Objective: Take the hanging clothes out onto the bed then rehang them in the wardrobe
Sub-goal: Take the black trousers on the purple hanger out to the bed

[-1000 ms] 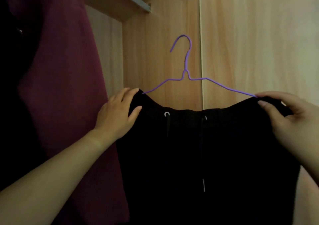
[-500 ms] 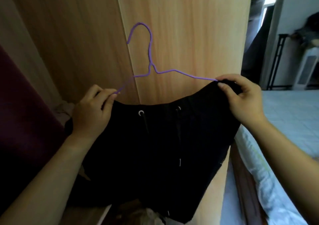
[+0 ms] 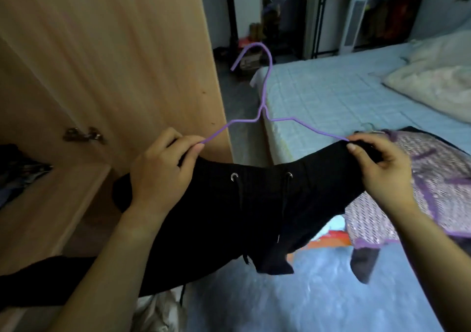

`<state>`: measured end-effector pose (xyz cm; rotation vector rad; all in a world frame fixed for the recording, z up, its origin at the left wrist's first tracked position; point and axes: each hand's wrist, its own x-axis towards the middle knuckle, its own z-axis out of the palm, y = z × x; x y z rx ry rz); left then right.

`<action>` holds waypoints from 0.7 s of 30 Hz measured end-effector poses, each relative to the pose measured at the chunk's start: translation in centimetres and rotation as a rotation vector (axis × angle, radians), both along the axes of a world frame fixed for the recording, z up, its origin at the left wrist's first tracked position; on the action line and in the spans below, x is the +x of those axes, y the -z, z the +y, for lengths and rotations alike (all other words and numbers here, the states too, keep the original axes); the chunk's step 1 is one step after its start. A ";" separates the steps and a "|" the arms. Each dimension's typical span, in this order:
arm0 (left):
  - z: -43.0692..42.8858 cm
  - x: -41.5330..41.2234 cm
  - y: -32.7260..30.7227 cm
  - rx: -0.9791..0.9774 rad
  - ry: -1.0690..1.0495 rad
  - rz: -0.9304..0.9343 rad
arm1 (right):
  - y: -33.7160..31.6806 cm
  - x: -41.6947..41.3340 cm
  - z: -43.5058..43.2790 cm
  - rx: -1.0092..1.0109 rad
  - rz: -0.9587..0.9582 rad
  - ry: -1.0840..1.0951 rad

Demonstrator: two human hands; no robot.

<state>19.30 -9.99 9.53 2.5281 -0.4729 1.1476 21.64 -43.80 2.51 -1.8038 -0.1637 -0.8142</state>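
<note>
A black drawstring garment (image 3: 244, 204) hangs on a purple wire hanger (image 3: 263, 94), held up in front of me. My left hand (image 3: 163, 171) pinches the hanger's left end and the black cloth there. My right hand (image 3: 379, 168) grips the right end together with the waistband. The garment's lower part trails down toward the bottom left. Beyond it lies the bed (image 3: 331, 94) with a pale blue quilted cover. A lilac patterned garment (image 3: 433, 186) rests on the bed under my right hand.
The wooden wardrobe door (image 3: 127, 59) stands open on the left, with a hinge (image 3: 81, 135) and a shelf edge below. Pillows (image 3: 433, 79) lie at the bed's far right. Dark cloth (image 3: 364, 265) and an orange patch sit near the bed's front. Clutter fills the far doorway.
My view has swung right from the wardrobe interior to the bed. Both hands have carried the hanger and black garment out of the wardrobe, toward the bed.
</note>
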 end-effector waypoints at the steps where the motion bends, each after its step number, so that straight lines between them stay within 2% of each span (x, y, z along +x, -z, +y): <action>1: -2.3 0.2 0.9 -0.004 0.020 0.031 | 0.9 -0.6 -2.3 0.005 0.019 0.028; 5: -11.5 1.1 4.1 -0.042 0.140 0.106 | 3.2 -3.4 -11.8 -0.001 0.087 0.153; 13: -29.2 2.1 11.0 -0.120 0.342 0.306 | 6.1 -10.9 -28.6 -0.154 0.130 0.375; 21: -42.2 5.0 12.4 -0.140 0.546 0.443 | 6.8 -13.4 -39.7 -0.266 0.172 0.563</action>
